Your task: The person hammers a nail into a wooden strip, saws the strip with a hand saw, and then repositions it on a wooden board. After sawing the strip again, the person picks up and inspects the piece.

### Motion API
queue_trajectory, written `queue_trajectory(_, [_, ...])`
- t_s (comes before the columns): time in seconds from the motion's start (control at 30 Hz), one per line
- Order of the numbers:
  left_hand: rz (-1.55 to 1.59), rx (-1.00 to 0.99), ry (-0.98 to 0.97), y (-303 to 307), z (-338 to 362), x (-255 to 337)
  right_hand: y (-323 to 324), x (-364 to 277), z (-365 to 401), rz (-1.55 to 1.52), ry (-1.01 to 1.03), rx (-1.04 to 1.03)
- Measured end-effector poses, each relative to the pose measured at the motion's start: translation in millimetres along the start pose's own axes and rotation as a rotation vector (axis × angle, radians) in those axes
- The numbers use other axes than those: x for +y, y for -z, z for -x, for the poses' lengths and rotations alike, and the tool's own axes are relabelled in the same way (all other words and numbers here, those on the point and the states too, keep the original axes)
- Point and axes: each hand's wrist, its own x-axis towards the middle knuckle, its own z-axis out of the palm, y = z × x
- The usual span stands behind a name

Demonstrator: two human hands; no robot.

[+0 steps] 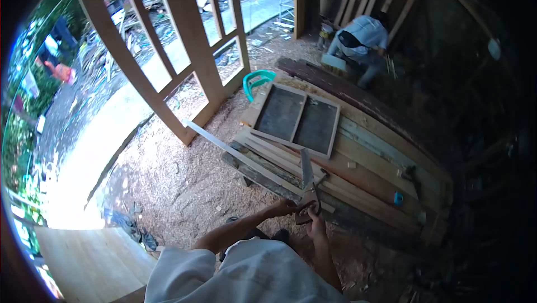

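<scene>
A handsaw [307, 174] points away from me over the near edge of the workbench, its blade up and its wooden handle low. My right hand [316, 220] is wrapped round the handle. Close beside it, my left hand [287, 207] has its fingers closed at the handle's left side; what they grip is too small to make out. Long wooden strips [268, 149] lie along the bench under and beside the blade. Beyond them a wooden frame with two dark panels [296, 118] lies flat.
A hammer [323, 176] and a blue object [397, 198] lie on the bench [386, 213]. A green plastic chair [257, 82] stands behind it. Another person [363, 37] crouches at the back. A large wooden frame [207, 68] stands left; a plywood sheet [95, 264] lies lower left.
</scene>
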Motion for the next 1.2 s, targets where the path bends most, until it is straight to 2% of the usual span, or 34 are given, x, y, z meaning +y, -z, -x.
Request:
queue_trajectory(0.03, [0.058, -0.001, 0.031, 10.9, 7.1, -5.1, -16.6, 3.2, -4.1, 0.091, 0.020, -0.040])
queue_trajectory(0.1, [0.183, 0.072, -0.060, 24.8, 4.5, -44.8, -56.2, 9.8, 0.3, 0.250, -0.018, -0.051])
queue_trajectory(0.13, [0.132, 0.151, -0.128, 40.9, 23.0, -36.0, -70.0, 22.5, -6.7, 0.278, -0.002, -0.078])
queue_trajectory(0.23, [0.040, 0.307, -0.094, 85.1, 39.4, -54.5, -117.8, 57.0, -26.4, 0.372, 0.045, -0.131])
queue_trajectory(0.3, [0.129, 0.214, -0.087, 124.4, 47.3, -80.3, -145.5, 86.1, -37.4, 0.437, 0.064, -0.152])
queue_trajectory(0.37, [0.166, 0.238, -0.133, 155.6, 59.0, -100.1, -169.7, 120.7, -55.9, 0.570, 0.083, -0.170])
queue_trajectory(0.43, [0.169, 0.208, -0.106, 195.5, 83.9, -102.5, -211.1, 149.2, -69.1, 0.448, 0.077, -0.127])
queue_trajectory(0.5, [0.205, 0.146, -0.075, 229.0, 105.5, -110.6, -226.7, 182.8, -74.3, 0.339, 0.047, 0.019])
queue_trajectory(0.57, [0.187, 0.138, -0.073, 256.8, 115.5, -128.3, -252.2, 207.7, -71.9, 0.232, 0.062, 0.029])
queue_trajectory(0.63, [0.173, 0.107, 0.007, 285.8, 131.7, -128.4, -275.9, 225.1, -75.0, 0.415, 0.123, 0.144])
queue_trajectory(0.7, [0.153, 0.066, 0.088, 317.7, 133.4, -140.4, -289.4, 241.2, -77.4, 0.340, 0.161, 0.165])
queue_trajectory(0.77, [-0.137, -0.038, -0.049, 349.7, 122.4, -171.5, -299.0, 249.8, -80.0, 0.503, 0.187, 0.121])
queue_trajectory(0.83, [-0.285, 0.035, -0.032, 375.5, 115.5, -194.6, -295.3, 268.8, -90.7, 0.533, 0.148, 0.153])
queue_trajectory(0.87, [-0.302, 0.132, -0.047, 383.6, 114.4, -208.8, -290.7, 282.9, -102.1, 0.582, 0.177, 0.151])
queue_trajectory(0.9, [-0.311, 0.117, -0.036, 392.2, 113.1, -211.1, -296.1, 286.0, -113.4, 0.629, 0.219, 0.142])
queue_trajectory(0.93, [-0.406, 0.116, -0.011, 398.6, 113.9, -214.6, -300.9, 294.0, -118.5, 0.659, 0.148, 0.256])
queue_trajectory(0.97, [-0.500, 0.114, 0.011, 403.7, 112.7, -219.0, -303.6, 302.1, -122.9, 0.645, 0.139, 0.268])
queue_trajectory(1.03, [-0.466, 0.097, -0.031, 414.5, 98.8, -224.9, -302.5, 322.8, -129.9, 0.796, 0.148, 0.376])
queue_trajectory(1.07, [-0.496, 0.145, -0.102, 421.5, 84.7, -226.5, -293.7, 342.4, -139.6, 0.928, 0.199, 0.421])
queue_trajectory(1.1, [-0.522, 0.193, -0.177, 427.8, 66.3, -227.2, -279.5, 365.3, -151.1, 0.924, 0.188, 0.444])
queue_trajectory(1.17, [-0.533, 0.288, -0.321, 440.5, 23.7, -237.0, -250.6, 409.1, -163.8, 1.116, 0.536, 0.376])
queue_trajectory(1.2, [-0.630, 0.348, -0.349, 444.9, 3.1, -234.9, -257.4, 412.0, -155.7, 1.008, 0.445, 0.371])
